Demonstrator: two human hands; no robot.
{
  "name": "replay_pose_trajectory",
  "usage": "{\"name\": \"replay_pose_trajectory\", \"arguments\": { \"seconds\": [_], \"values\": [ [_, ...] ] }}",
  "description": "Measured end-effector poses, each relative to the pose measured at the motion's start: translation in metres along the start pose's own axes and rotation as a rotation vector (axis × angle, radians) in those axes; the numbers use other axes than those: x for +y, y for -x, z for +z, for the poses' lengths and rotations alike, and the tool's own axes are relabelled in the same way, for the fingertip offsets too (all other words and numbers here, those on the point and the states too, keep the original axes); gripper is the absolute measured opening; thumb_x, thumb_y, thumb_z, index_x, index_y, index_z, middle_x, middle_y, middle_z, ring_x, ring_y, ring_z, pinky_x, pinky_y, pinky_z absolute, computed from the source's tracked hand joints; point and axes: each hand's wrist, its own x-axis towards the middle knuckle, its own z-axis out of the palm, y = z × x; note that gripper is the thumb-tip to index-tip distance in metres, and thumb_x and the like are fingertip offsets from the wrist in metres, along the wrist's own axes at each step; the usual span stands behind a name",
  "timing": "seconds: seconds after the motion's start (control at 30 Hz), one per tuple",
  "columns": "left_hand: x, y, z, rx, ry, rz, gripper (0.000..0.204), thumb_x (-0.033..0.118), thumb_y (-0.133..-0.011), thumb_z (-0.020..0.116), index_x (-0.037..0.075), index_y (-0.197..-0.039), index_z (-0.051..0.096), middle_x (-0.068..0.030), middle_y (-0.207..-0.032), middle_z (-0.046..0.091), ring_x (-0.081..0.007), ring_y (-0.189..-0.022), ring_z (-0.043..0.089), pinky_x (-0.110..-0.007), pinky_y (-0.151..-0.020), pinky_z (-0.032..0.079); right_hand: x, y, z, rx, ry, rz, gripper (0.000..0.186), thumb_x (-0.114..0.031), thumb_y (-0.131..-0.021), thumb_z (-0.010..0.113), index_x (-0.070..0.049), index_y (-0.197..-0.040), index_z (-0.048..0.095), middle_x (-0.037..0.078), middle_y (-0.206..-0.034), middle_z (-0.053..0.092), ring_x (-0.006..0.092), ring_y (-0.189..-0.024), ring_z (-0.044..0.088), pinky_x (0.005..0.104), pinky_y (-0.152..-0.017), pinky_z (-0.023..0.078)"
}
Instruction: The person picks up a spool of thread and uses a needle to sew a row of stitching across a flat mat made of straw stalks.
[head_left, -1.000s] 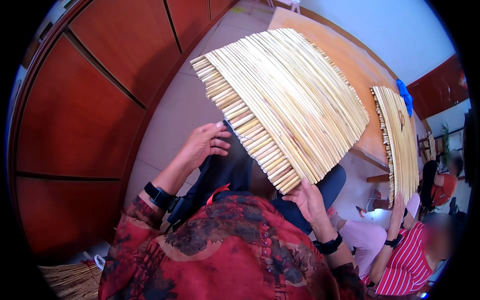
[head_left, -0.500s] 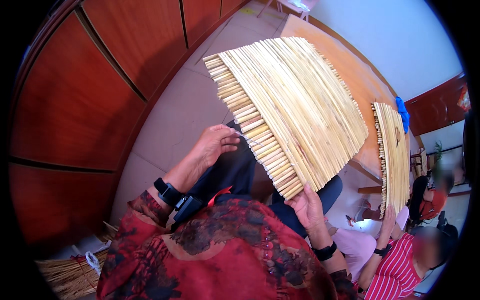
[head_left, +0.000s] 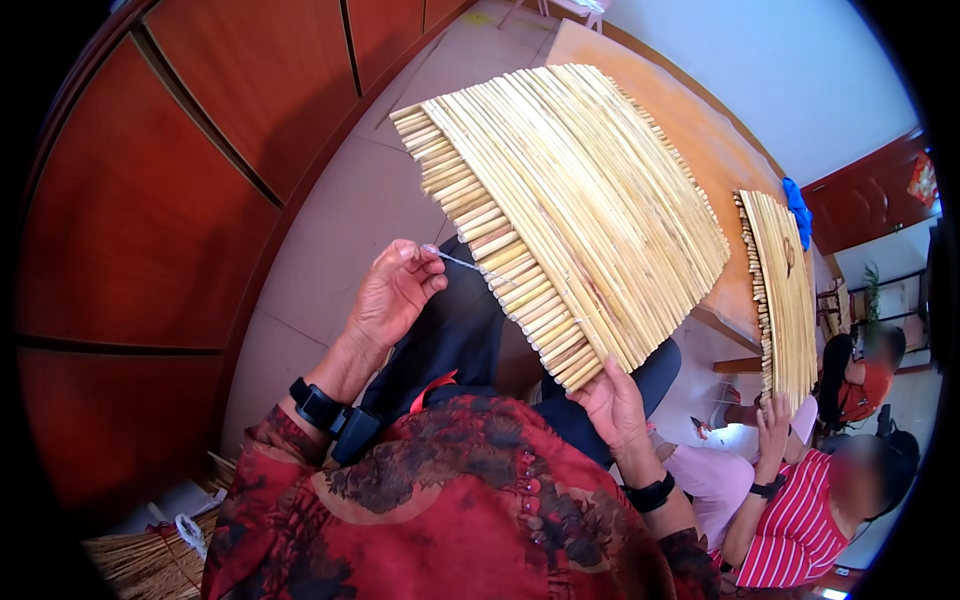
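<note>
A large panel of pale, straight plant stalks (head_left: 570, 200) rests above my lap, its far part over the table. Its upper stalks lie across a lower layer, whose cut ends (head_left: 500, 255) stick out along the near left edge. My left hand (head_left: 392, 290) pinches a thin, light string (head_left: 457, 261) off that edge. The string runs taut from the fingertips to the protruding ends. At the near corner, my right hand (head_left: 612, 405) grips the panel, thumb on top and the other fingers partly hidden below.
An orange-brown table (head_left: 720, 125) stands beyond. At the right, a co-worker in a striped shirt (head_left: 795, 520) touches a second stalk panel (head_left: 782, 300); another person sits behind. Red-brown wooden cabinets (head_left: 150, 200) line the left. A bundle of thin straw (head_left: 150, 560) lies at the lower left.
My left hand has moved left and slightly up, away from the panel edge, with more string showing. My right hand keeps its hold on the corner.
</note>
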Motion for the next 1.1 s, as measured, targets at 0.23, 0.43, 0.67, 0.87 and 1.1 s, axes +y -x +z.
{"name": "replay_pose_trajectory", "arguments": {
  "seconds": [0.23,0.43,0.67,0.87,1.1],
  "values": [
    [0.002,0.023,0.024,-0.319,-0.345,-0.302,0.013,0.014,-0.086,0.057,0.003,-0.093,0.053,-0.0036,-0.066,0.053,-0.0169,-0.065,0.058,-0.033,-0.067,0.049,0.001,-0.001,-0.003,-0.016,0.007,0.017,0.044,-0.033,-0.092,0.046,0.001,-0.122,0.042,0.015,-0.106,0.058,0.0233,-0.09,0.06,0.0349,-0.07,0.052],
    [0.014,0.05,0.019,-0.433,-0.471,-0.483,0.012,0.009,-0.085,0.059,0.0,-0.091,0.054,-0.0048,-0.065,0.054,-0.0148,-0.059,0.057,-0.029,-0.059,0.048,0.0,0.0,-0.005,-0.024,0.011,0.011,0.044,-0.032,-0.093,0.046,0.002,-0.12,0.044,0.016,-0.104,0.059,0.0229,-0.087,0.061,0.0343,-0.07,0.052],
    [0.067,0.072,-0.039,-0.075,-0.639,-0.287,0.014,0.016,-0.087,0.056,0.002,-0.09,0.057,-0.0016,-0.058,0.05,-0.0124,-0.052,0.053,-0.028,-0.052,0.047,0.0,-0.001,-0.01,-0.034,0.013,0.002,0.043,-0.032,-0.092,0.047,0.003,-0.117,0.046,0.015,-0.101,0.06,0.0223,-0.086,0.061,0.0335,-0.07,0.052],
    [0.123,0.07,-0.082,0.21,-0.482,0.157,0.014,0.02,-0.089,0.054,0.006,-0.089,0.056,0.0031,-0.057,0.044,-0.0073,-0.052,0.046,-0.023,-0.049,0.042,-0.001,-0.001,-0.008,-0.044,0.023,0.008,0.042,-0.032,-0.092,0.048,0.002,-0.117,0.046,0.015,-0.1,0.06,0.0223,-0.087,0.061,0.0339,-0.07,0.052],
    [0.139,0.061,-0.088,0.23,-0.531,0.156,0.012,0.016,-0.09,0.051,0.006,-0.094,0.055,0.0003,-0.065,0.051,-0.0081,-0.056,0.049,-0.023,-0.053,0.043,-0.001,0.001,-0.009,-0.03,0.015,0.004,0.042,-0.032,-0.093,0.046,0.002,-0.117,0.045,0.015,-0.102,0.059,0.0227,-0.087,0.061,0.035,-0.07,0.051]
  ]
}}
